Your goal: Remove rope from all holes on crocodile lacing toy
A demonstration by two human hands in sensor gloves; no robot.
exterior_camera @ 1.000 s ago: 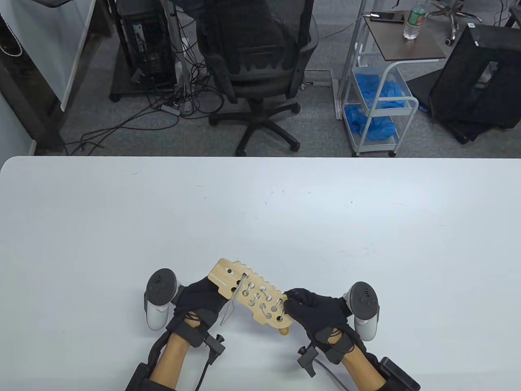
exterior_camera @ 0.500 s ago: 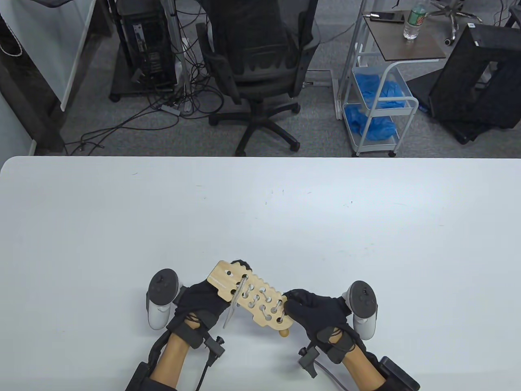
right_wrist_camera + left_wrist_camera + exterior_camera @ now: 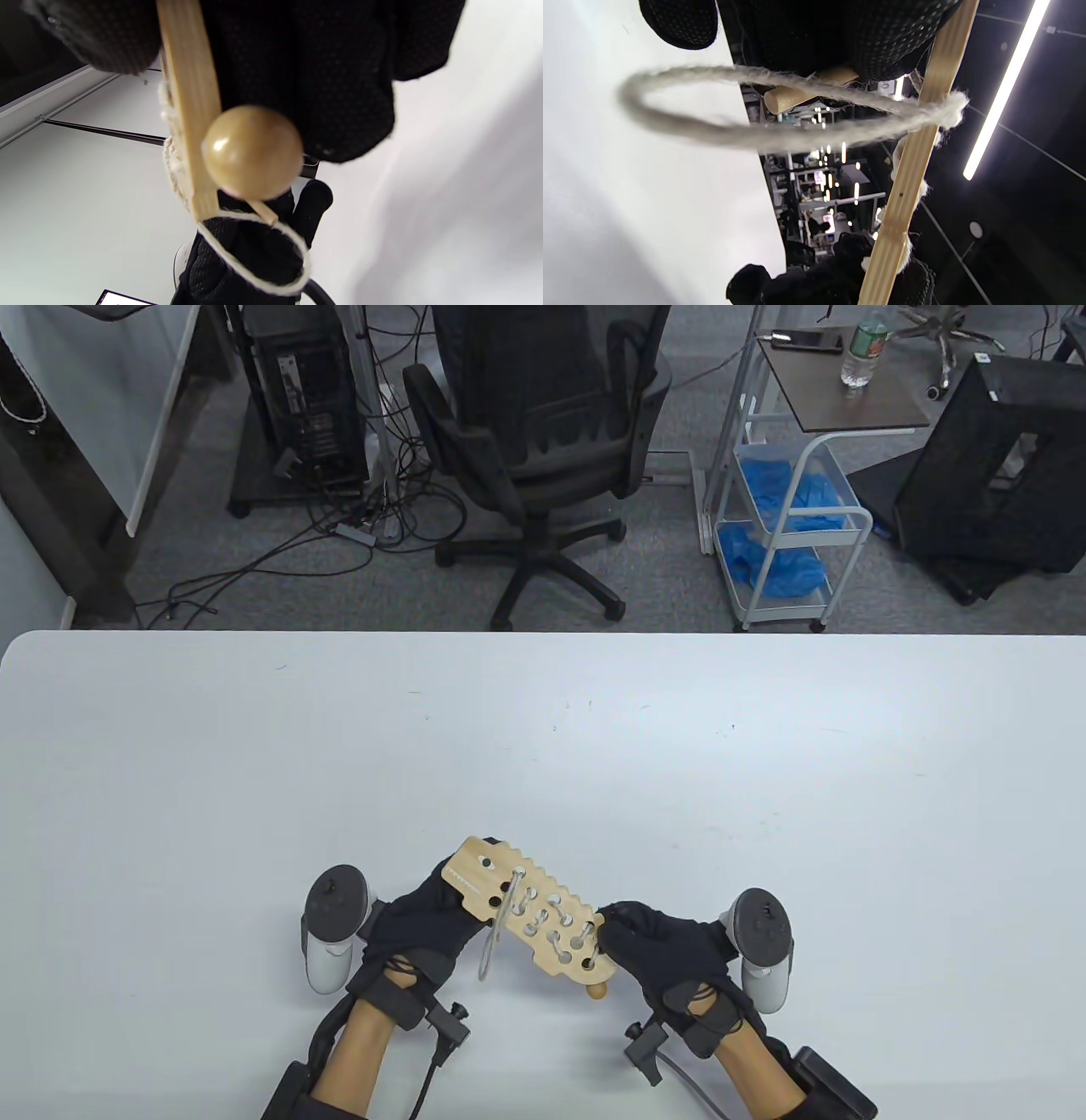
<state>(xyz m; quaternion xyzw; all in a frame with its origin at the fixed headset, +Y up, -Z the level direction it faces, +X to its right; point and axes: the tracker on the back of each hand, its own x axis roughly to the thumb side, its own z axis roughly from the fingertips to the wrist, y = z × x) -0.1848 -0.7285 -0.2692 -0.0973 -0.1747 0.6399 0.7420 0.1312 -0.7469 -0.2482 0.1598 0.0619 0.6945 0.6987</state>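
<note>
Rope (image 3: 495, 933) loop hangs lower left off the crocodile board (image 3: 534, 920), nearest my left hand (image 3: 420, 929); both hands clamp its ends, right hand (image 3: 657, 950) lower right.

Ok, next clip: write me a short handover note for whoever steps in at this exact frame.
Left hand grips the head end of the crocodile board, held up off the table.
Right hand grips the tail end, fingers at the last holes.
Rope: a loose loop hangs from a hole near the head; the rest is laced through most of the holes. The wooden needle pokes out below the tail end.
Done: at most the first holes freed.
Left: pull the rope out of every remaining hole.
</note>
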